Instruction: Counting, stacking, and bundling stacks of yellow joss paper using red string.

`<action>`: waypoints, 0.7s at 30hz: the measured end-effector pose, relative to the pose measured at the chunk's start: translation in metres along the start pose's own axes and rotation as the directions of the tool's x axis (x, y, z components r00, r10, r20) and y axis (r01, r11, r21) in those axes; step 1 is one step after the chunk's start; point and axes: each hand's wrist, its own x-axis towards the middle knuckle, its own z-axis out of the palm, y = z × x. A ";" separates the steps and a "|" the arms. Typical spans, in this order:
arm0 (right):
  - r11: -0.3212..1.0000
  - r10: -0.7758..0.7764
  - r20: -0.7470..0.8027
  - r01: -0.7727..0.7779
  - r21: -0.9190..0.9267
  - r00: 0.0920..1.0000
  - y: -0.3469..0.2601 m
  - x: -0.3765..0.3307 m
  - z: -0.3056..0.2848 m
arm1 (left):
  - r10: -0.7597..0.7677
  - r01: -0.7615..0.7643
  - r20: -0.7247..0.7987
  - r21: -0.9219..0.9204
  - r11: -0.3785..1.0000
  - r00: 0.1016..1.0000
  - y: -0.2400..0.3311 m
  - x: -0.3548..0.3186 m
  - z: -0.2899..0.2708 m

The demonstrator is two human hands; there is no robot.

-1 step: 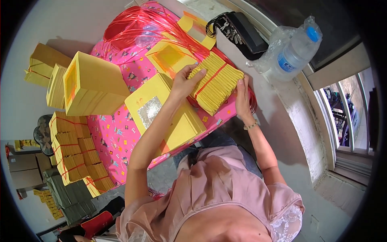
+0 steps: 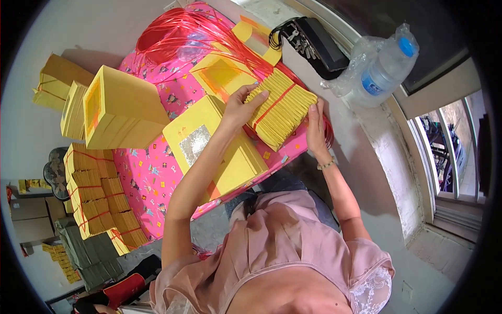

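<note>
A thick bundle of folded yellow paper, tied across its middle with a thin red strip, is held between my hands above the right end of the table. My left hand grips its left edge, the thumb lying on top and the other fingers partly hidden. At the right edge, my right hand holds the side with its fingertips, some of them out of sight behind the bundle. Just left of the bundle lies a stack of yellow paper sheets with a silver square on top, partly covered by my left forearm.
A pink patterned cloth covers the table. Red strips lie along its far side. A tall yellow paper stack and tied yellow bundles stand at left. On the right ledge are a black pouch, keys and a plastic bottle.
</note>
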 end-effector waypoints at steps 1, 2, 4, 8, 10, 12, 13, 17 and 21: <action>1.000 0.002 0.007 -0.002 -0.017 1.000 -0.002 0.001 -0.001 | 0.017 -0.017 0.001 -0.002 1.000 1.000 0.000 0.000 -0.001; 1.000 -0.017 0.025 0.018 -0.013 1.000 -0.004 0.001 -0.001 | 0.016 -0.016 -0.009 0.030 0.999 1.000 0.000 0.001 -0.002; 0.996 -0.036 0.015 0.038 -0.086 0.999 -0.011 0.003 -0.003 | 0.023 -0.021 -0.033 0.059 0.998 0.999 0.001 0.004 -0.003; 0.995 -0.087 0.040 0.089 -0.039 0.995 -0.020 0.014 0.002 | 0.093 -0.069 -0.088 0.248 0.966 0.992 -0.004 0.010 -0.002; 0.997 -0.076 0.024 0.076 -0.028 0.997 -0.022 0.014 0.006 | 0.103 -0.064 -0.091 0.352 0.934 0.991 -0.008 0.011 -0.004; 0.998 -0.053 -0.030 0.053 -0.019 0.998 -0.022 0.011 0.011 | 0.114 -0.077 -0.080 0.361 0.929 0.990 -0.011 0.015 -0.007; 0.998 -0.062 -0.023 0.061 -0.025 0.998 -0.022 0.011 0.013 | 0.124 -0.093 -0.062 0.371 0.924 0.990 -0.013 0.017 -0.009; 0.996 -0.073 -0.050 0.070 -0.050 0.996 -0.022 0.010 0.014 | 0.090 -0.056 -0.072 0.382 0.922 0.993 -0.019 0.021 -0.010; 0.996 -0.077 -0.032 0.075 -0.045 0.997 -0.019 0.006 0.010 | 0.121 -0.096 -0.061 0.319 0.943 0.991 -0.018 0.018 -0.008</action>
